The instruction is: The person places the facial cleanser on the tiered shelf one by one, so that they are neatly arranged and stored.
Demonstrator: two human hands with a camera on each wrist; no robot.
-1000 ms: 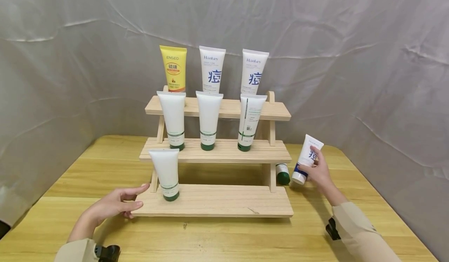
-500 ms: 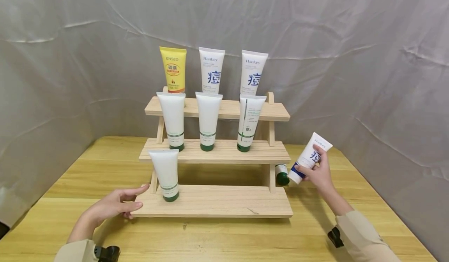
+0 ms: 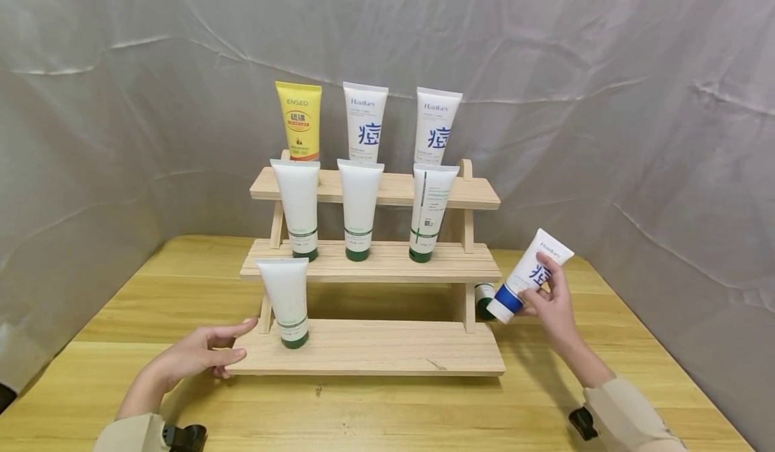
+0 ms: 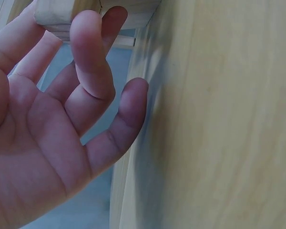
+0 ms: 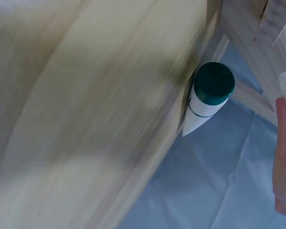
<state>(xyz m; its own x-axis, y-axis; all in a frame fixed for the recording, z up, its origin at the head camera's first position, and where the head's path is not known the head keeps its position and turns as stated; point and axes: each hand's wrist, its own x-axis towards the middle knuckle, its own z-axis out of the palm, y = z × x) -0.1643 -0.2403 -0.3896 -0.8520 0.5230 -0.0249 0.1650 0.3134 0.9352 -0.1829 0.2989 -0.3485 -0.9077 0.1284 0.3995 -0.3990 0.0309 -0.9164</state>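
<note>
My right hand holds a white Hankey squeeze tube with a blue band, tilted with its cap end down and left. The tube is off the right side of a three-tier wooden display stand. At the stand's lower left, my left hand grips the end of the bottom shelf; in the left wrist view its fingertips meet the wood. Behind the held tube, a green-capped white tube lies on the table, partly hidden in the head view.
A yellow tube and two white Hankey tubes stand on the top shelf. Three green-capped tubes stand on the middle shelf. One more green-capped tube stands at the bottom shelf's left. Grey cloth hangs behind the wooden table.
My right hand has lifted the Hankey tube slightly and tilted it further, its cap end swinging left toward the stand in front of the lying tube. The left hand stays put.
</note>
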